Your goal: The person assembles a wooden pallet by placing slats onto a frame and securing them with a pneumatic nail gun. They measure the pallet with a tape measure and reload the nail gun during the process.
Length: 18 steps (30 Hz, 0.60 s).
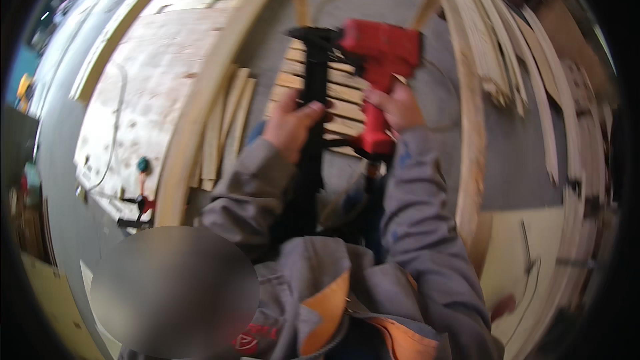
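A red and black nail gun (381,40) is held in front of me, over a set of short wooden slats (288,81). My right hand (402,108) is closed round its red handle. With fingers wrapped on the long black magazine, my left hand (293,125) steadies the other side of the tool. Motion blurs the gun's finer parts, and part of the handle is hidden by my right hand.
Long timber beams run on my left (212,87) and right (469,140). A plywood sheet (143,67) lies left, with a second red and black tool (145,205) at its near end. Loose boards (227,127) rest beside the left beam. Long planks (480,33) are piled right.
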### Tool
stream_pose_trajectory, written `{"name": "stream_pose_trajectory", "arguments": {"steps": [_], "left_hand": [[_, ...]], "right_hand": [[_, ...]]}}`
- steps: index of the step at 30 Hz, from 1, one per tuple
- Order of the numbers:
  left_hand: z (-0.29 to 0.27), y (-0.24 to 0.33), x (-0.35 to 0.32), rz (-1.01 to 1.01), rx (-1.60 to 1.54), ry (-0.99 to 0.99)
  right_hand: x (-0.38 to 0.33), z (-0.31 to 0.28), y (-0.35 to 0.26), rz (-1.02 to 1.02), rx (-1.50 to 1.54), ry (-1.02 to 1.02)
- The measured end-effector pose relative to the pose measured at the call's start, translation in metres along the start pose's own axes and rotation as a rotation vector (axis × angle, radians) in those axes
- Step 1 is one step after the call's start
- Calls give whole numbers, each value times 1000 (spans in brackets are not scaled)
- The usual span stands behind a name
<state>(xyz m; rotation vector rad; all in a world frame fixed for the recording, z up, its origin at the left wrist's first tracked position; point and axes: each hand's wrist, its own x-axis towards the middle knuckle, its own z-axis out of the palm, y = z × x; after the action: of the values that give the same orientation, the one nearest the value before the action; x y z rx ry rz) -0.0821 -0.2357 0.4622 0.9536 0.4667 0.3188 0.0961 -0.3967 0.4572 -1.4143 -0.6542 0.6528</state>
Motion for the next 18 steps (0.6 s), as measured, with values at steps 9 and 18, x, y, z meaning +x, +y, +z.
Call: {"name": "stream_pose_trajectory", "arguments": {"steps": [9, 18], "left_hand": [[1, -1, 12, -72, 417, -125], [-13, -16, 28, -183, 455, -129]], "right_hand": [[-23, 7, 39, 341, 307, 218], [-27, 15, 69, 451, 285, 332]]}}
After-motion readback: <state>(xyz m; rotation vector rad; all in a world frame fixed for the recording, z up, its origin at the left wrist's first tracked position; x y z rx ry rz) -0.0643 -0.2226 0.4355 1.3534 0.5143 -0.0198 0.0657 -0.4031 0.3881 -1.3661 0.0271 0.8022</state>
